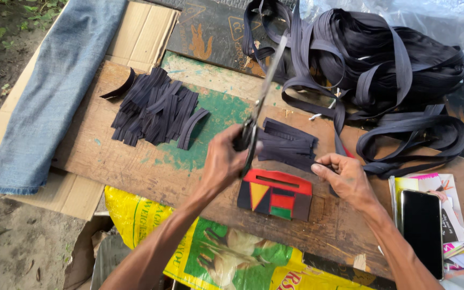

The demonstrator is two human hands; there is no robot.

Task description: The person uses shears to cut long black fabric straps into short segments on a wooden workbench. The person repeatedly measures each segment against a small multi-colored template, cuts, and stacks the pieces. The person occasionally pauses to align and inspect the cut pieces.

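Observation:
My left hand (222, 161) grips the handles of long metal scissors (264, 88), whose blades point up and away over a wooden board (130, 161). My right hand (347, 180) pinches the end of a dark strap where it meets a small stack of cut dark strips (288, 145). The scissors stand just left of that stack. A red block with coloured panels (275, 194) lies on the board between my hands. A larger pile of cut strips (154, 110) sits to the left. The strap runs back to a big tangled bundle of dark strap (377, 64) at the far right.
Blue jeans (55, 91) lie over cardboard (140, 32) at the left. A black phone (422, 231) rests on papers at the right edge. A yellow printed sack (216, 252) lies below the board. Clear plastic (404, 13) sits behind the bundle. Bare ground shows at the far left.

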